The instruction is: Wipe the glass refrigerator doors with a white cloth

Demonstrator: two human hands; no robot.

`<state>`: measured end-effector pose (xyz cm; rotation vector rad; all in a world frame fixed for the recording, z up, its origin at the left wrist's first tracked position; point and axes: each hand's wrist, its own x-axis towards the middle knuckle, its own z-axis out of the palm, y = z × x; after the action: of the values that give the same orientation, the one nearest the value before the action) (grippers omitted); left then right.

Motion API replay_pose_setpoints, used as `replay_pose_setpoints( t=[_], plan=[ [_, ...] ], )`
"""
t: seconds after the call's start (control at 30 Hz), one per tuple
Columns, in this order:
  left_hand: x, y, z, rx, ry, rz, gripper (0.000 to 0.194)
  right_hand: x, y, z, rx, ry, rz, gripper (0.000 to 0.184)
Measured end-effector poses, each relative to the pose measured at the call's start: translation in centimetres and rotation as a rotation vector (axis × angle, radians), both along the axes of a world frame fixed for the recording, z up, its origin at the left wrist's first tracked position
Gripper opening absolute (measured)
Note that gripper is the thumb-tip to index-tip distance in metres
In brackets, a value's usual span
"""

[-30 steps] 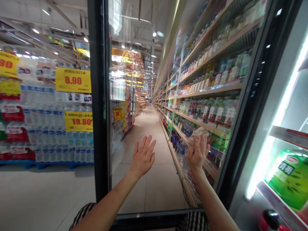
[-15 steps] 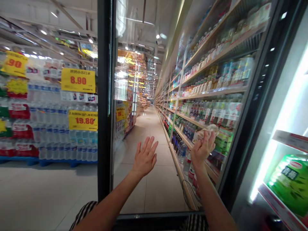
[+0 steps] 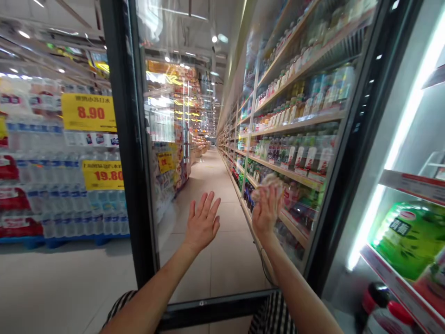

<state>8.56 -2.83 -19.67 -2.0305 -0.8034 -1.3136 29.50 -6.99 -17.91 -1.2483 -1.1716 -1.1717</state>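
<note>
A glass door (image 3: 194,273) in a black frame (image 3: 132,153) stands before me, with an aisle and shelves showing in or through its pane. My left hand (image 3: 201,222) lies flat at the lower middle of the glass, fingers stretched and spread, holding nothing. My right hand (image 3: 267,214) presses a crumpled, pale cloth (image 3: 267,183) to the pane, further right. The cloth sticks out above the fingertips; the palm hides the rest of it.
At the right, a lit cooler shelf (image 3: 399,283) carries a green bottle (image 3: 408,236) and red-capped bottles (image 3: 391,317). Left of the door, packs of bottled water (image 3: 69,174) are stacked on a blue pallet (image 3: 73,240), under yellow price signs (image 3: 89,112).
My right hand has slid the cloth up and right, then back left towards my left hand. My left hand stays in about the same place. The view has swung slightly.
</note>
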Motion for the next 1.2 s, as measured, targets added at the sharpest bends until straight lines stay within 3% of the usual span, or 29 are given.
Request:
replay_pose_setpoints(
  t=[0.1,0.23,0.3,0.5,0.7,0.9,1.1,1.2],
  plan=[
    [-0.1,-0.1,0.1,0.004,-0.002,-0.004,0.057,0.0,-0.3,-0.7,-0.123,-0.188,0.032,0.046],
    [-0.2,-0.2,0.1,0.008,0.002,-0.004,0.056,2.4,-0.7,0.5,0.077,0.191,-0.06,0.047],
    [-0.1,-0.2,0.1,0.009,0.001,0.0,0.056,2.2,-0.6,0.9,0.106,0.243,-0.061,0.048],
    [-0.1,-0.2,0.2,0.013,-0.004,0.013,0.052,-1.5,-0.2,-0.1,-0.188,-0.286,0.088,0.051],
    [-0.3,-0.1,0.1,0.033,0.007,0.021,0.052,1.2,-0.2,1.8,0.113,0.218,-0.041,0.048],
    [-0.5,0.0,0.1,0.028,0.015,0.031,0.055,-1.3,-0.2,0.0,-0.136,-0.286,0.068,0.049],
    [-0.6,-0.1,0.0,0.022,0.028,0.019,0.054,1.0,-0.2,1.0,0.115,0.157,-0.036,0.049],
    [-0.6,-0.1,0.0,0.024,0.022,0.014,0.055,0.0,-0.2,0.3,0.014,-0.056,0.008,0.05]
  ],
)
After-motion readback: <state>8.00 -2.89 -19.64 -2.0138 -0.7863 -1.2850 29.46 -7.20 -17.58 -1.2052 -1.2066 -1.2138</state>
